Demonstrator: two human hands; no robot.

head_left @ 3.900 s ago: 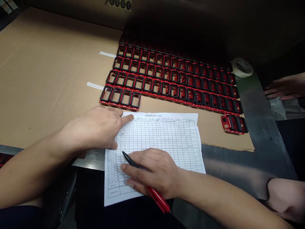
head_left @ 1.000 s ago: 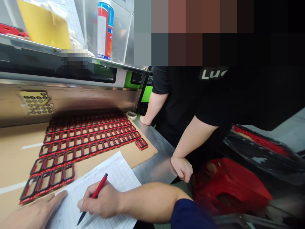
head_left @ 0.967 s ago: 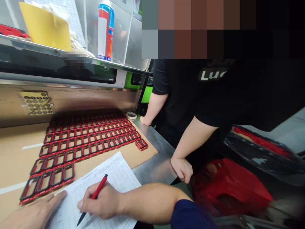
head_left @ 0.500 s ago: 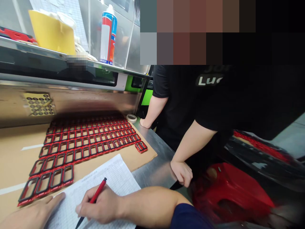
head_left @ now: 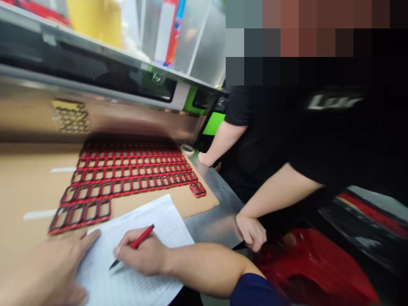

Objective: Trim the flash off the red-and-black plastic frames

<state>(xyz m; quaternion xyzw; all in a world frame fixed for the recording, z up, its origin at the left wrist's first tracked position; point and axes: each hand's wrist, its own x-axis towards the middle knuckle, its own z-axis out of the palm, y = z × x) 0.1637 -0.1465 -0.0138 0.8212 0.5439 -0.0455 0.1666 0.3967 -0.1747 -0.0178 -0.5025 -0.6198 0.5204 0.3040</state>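
The right hand [head_left: 142,253] is closed around a red pen [head_left: 139,238], tip down on a paper form [head_left: 153,221] for writing. The left hand [head_left: 47,267] lies open at the form's left edge, apparently pinning it. The form sits at the near edge of a cardboard sheet [head_left: 32,178], below rows of red-and-black plastic frames [head_left: 127,178]. A co-worker's hand [head_left: 251,231], loosely closed, rests on the metal tabletop [head_left: 213,216].

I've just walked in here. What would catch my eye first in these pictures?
First, the rows of red-and-black rectangular frames laid out on a cardboard sheet, left of centre. Just below them, the person's right hand holds a red pen over a ruled paper form, with the open left hand at its edge. To the right, a co-worker's hand rests on a steel bench.
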